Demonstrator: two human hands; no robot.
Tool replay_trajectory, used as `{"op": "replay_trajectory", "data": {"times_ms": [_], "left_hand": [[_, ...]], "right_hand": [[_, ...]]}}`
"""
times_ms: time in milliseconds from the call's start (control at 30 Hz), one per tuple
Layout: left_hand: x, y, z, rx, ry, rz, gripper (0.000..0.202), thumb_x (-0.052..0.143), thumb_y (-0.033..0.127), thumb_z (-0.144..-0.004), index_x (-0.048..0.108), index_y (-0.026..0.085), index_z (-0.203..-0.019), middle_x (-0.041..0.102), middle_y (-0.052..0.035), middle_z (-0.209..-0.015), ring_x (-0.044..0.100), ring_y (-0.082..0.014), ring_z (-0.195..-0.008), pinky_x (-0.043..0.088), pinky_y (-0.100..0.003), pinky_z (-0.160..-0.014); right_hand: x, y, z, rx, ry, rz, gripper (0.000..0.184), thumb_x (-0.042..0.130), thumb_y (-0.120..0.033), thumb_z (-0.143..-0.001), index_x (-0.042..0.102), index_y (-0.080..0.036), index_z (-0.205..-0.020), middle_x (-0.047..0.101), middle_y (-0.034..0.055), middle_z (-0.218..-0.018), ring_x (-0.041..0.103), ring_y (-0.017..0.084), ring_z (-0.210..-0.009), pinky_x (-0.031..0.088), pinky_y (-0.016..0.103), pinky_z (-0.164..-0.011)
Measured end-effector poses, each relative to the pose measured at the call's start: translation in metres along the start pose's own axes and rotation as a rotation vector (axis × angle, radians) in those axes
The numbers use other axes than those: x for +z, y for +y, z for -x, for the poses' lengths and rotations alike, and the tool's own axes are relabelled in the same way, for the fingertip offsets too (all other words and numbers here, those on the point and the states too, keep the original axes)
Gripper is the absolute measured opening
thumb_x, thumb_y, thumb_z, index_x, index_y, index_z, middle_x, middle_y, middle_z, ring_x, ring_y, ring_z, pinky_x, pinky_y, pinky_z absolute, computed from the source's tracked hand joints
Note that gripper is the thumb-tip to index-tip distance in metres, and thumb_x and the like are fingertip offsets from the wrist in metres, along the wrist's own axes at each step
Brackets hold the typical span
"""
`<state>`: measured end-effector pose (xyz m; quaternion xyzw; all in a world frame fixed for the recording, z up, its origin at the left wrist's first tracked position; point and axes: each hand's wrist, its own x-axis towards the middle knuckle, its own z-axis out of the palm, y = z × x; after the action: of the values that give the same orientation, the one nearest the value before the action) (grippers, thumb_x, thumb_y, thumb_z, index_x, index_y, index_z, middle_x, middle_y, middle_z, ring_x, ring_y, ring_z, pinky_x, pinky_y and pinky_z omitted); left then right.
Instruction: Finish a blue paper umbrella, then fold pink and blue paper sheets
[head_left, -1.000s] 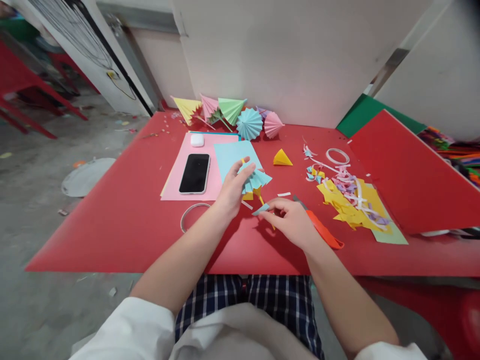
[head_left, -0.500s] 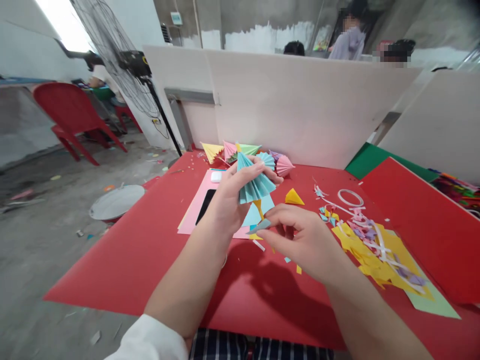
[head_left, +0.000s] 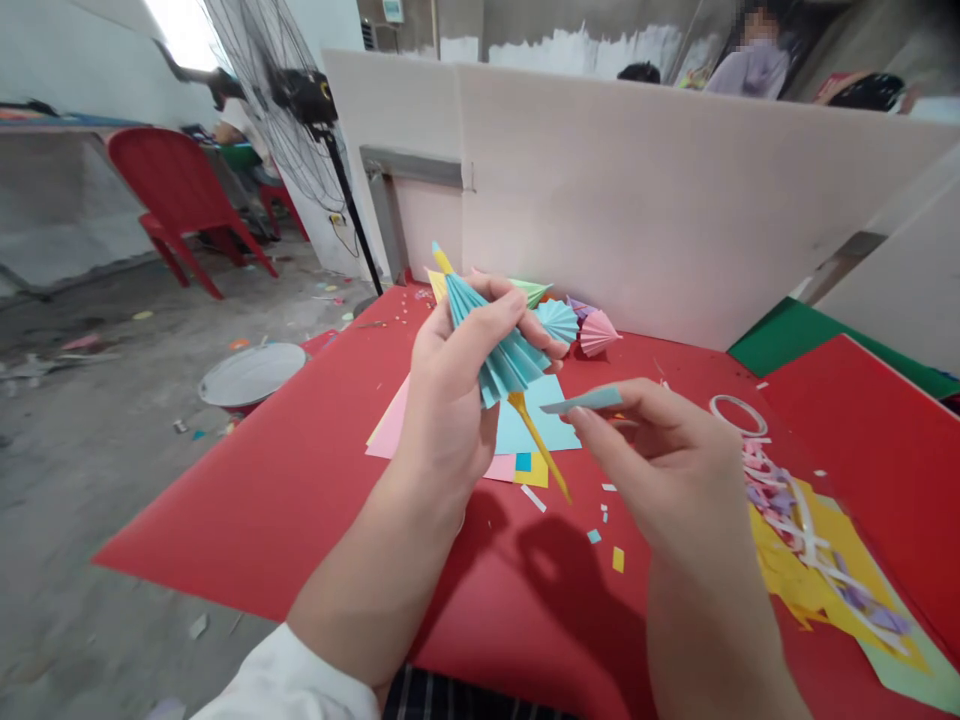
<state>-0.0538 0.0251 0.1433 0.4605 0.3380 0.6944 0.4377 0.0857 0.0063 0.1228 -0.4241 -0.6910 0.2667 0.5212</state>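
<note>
In my left hand [head_left: 465,370] is a blue pleated paper umbrella [head_left: 506,365], tilted, with fingers wrapped round its folds. A yellow paper stick [head_left: 546,450] runs through it; its blue-tipped top pokes out at the upper left and its lower end points down to the right. My right hand [head_left: 660,440] pinches a narrow blue paper strip [head_left: 592,400] between thumb and fingers, apart from the stick. Behind my left hand lie finished-looking pleated pieces, among them a blue one [head_left: 557,322] and a pink one [head_left: 598,333].
Blue paper [head_left: 536,420] and pink paper lie on the red tabletop [head_left: 315,480], with small scraps around. At right are a tape roll [head_left: 739,414], yellow scraps [head_left: 787,560] and a red board [head_left: 877,440]. A white partition [head_left: 660,200] stands behind; other people are beyond it.
My right hand has moved right and up with the blue strip, away from the stick. The umbrella has tilted, showing more of the yellow stick. The camera view has shifted.
</note>
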Motion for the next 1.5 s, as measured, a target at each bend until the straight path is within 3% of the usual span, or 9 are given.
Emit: {"op": "replay_trajectory", "data": {"times_ms": [233, 467, 933, 1500], "left_hand": [[0.004, -0.004, -0.001, 0.007, -0.009, 0.036, 0.018, 0.06, 0.037, -0.08, 0.05, 0.022, -0.079, 0.058, 0.0026, -0.069, 0.065, -0.0198, -0.077, 0.048, -0.03, -0.064], [0.01, -0.004, 0.0, 0.02, -0.028, 0.144, 0.007, 0.05, 0.018, -0.086, 0.05, 0.02, -0.079, 0.056, 0.0038, -0.065, 0.062, -0.0122, -0.062, 0.049, -0.025, -0.057], [0.013, -0.007, 0.0, 0.042, -0.021, 0.144, 0.007, 0.055, 0.02, -0.084, 0.05, 0.02, -0.078, 0.058, 0.0021, -0.064, 0.06, -0.0137, -0.062, 0.051, -0.025, -0.06], [0.012, -0.012, -0.002, 0.052, -0.044, 0.194, 0.008, 0.057, 0.023, -0.084, 0.051, 0.02, -0.079, 0.057, 0.0004, -0.065, 0.061, -0.0143, -0.062, 0.048, -0.023, -0.052]], "right_hand": [[0.001, 0.002, -0.002, 0.016, 0.013, 0.012, 0.012, 0.059, -0.021, -0.079, 0.069, -0.027, -0.082, 0.068, -0.0017, -0.075, 0.062, 0.014, -0.069, 0.05, 0.026, -0.056], [0.002, 0.002, -0.002, 0.044, -0.008, -0.004, 0.01, 0.059, -0.025, -0.08, 0.069, -0.027, -0.082, 0.069, -0.0019, -0.075, 0.064, 0.016, -0.07, 0.052, 0.027, -0.056], [0.008, -0.001, 0.0, 0.039, 0.022, -0.003, 0.011, 0.059, -0.02, -0.079, 0.069, -0.024, -0.078, 0.068, -0.0027, -0.074, 0.064, 0.015, -0.071, 0.055, 0.025, -0.06], [0.01, -0.002, 0.0, 0.018, 0.046, 0.037, 0.012, 0.059, -0.017, -0.078, 0.069, -0.024, -0.079, 0.068, -0.0044, -0.073, 0.064, 0.012, -0.069, 0.054, 0.022, -0.063]]}}
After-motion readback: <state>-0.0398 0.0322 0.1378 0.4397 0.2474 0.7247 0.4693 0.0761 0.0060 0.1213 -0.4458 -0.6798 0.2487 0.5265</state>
